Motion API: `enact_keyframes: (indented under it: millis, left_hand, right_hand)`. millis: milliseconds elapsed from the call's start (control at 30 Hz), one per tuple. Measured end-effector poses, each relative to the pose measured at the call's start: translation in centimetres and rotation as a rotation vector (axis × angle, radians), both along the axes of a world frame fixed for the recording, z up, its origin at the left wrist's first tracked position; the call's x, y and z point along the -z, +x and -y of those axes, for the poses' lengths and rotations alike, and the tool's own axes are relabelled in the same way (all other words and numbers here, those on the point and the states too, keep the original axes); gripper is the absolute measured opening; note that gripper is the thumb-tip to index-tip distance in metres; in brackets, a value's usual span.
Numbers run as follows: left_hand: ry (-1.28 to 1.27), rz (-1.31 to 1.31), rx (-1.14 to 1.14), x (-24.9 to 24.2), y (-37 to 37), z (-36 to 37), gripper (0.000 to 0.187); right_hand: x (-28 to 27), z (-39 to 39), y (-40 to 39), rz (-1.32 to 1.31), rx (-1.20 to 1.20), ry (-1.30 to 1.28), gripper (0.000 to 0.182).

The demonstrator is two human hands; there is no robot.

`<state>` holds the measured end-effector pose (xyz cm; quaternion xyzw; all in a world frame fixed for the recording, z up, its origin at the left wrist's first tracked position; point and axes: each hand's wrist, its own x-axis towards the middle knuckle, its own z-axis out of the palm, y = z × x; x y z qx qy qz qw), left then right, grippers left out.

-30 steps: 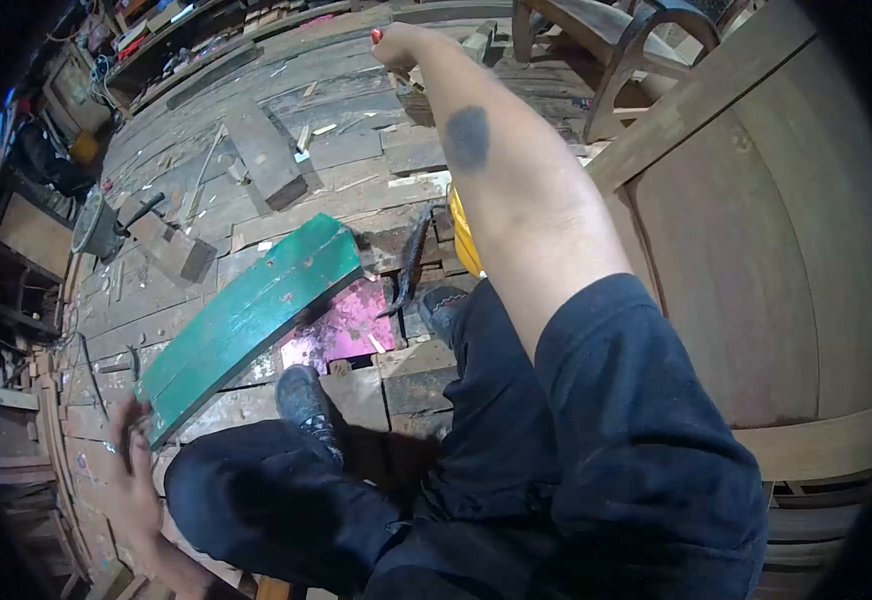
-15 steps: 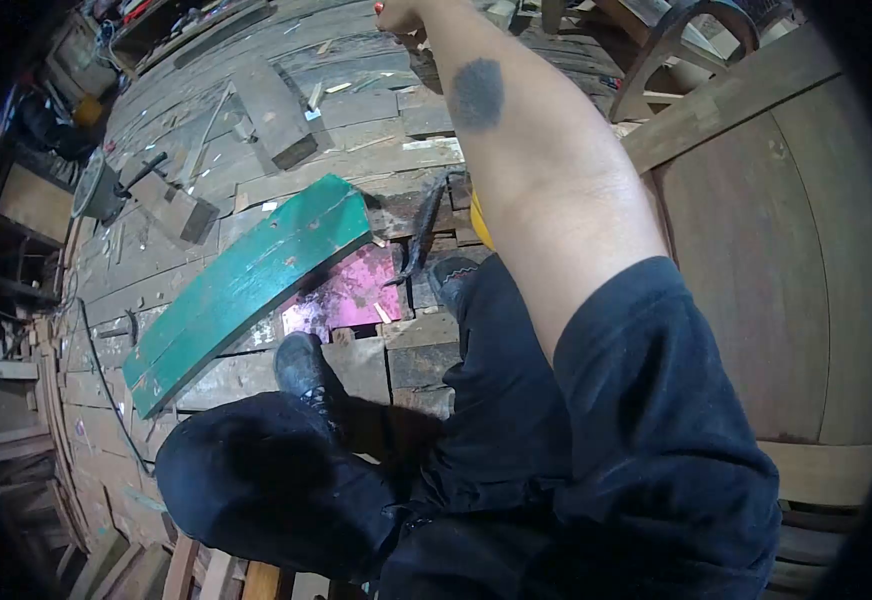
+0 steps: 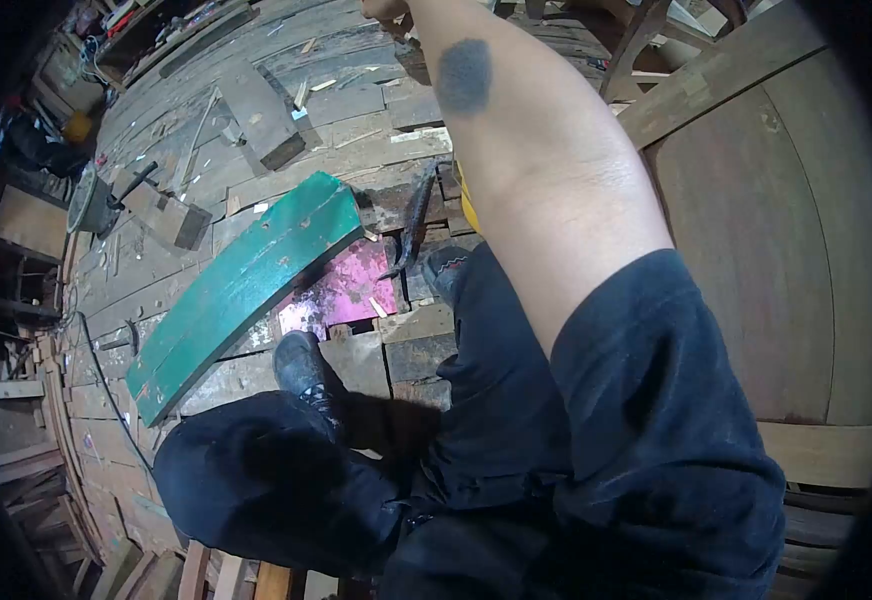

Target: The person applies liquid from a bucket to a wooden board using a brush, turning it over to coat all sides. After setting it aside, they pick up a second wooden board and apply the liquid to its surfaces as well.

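Head view: the right hand (image 3: 384, 8) reaches far forward to the top edge of the picture, mostly cut off, so its grip cannot be told. The left hand is out of sight. On the worn plank floor (image 3: 356, 150) lies a curved green-painted wooden board (image 3: 241, 290), beside a pink panel (image 3: 341, 295) and the person's black shoe (image 3: 303, 367).

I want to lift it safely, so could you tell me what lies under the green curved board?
Under the green curved board show worn floor planks and part of a pink sheet; whatever sits beneath its middle is covered.
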<state>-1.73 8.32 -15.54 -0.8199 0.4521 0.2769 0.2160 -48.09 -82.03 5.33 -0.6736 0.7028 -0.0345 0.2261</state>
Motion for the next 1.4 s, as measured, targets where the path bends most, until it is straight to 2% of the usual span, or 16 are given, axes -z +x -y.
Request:
enact_keyframes:
  millis: [33, 100, 333, 1133, 1333, 1400]
  left_hand:
    - [-0.225, -0.228, 0.006, -0.4, -1.4, 0.1, 0.071]
    - [-0.167, -0.337, 0.073, 0.3, -3.7, -0.5, 0.074]
    - [-0.018, -0.212, -0.012, 0.9, -5.2, -0.8, 0.071]
    - [0.014, -0.154, -0.236, -1.1, -6.1, -3.3, 0.073]
    - [-0.005, -0.077, -0.407, -2.8, -1.9, -4.6, 0.077]
    - [-0.003, 0.037, -0.474, -3.1, -2.2, -3.8, 0.075]
  right_hand:
    - [0.0, -0.2, -0.1, 0.002, -0.003, -0.005, 0.021]
    - [-0.1, -0.4, -0.1, 0.008, -0.007, -0.012, 0.021]
    - [0.0, -0.8, -0.1, 0.016, -0.016, -0.033, 0.021]
    - [-0.4, -3.4, -1.4, 0.028, -0.024, -0.102, 0.021]
    - [-0.3, -3.7, -1.9, 0.033, -0.059, -0.129, 0.021]
    - [-0.6, -4.1, -2.0, 0.040, -0.071, -0.139, 0.021]
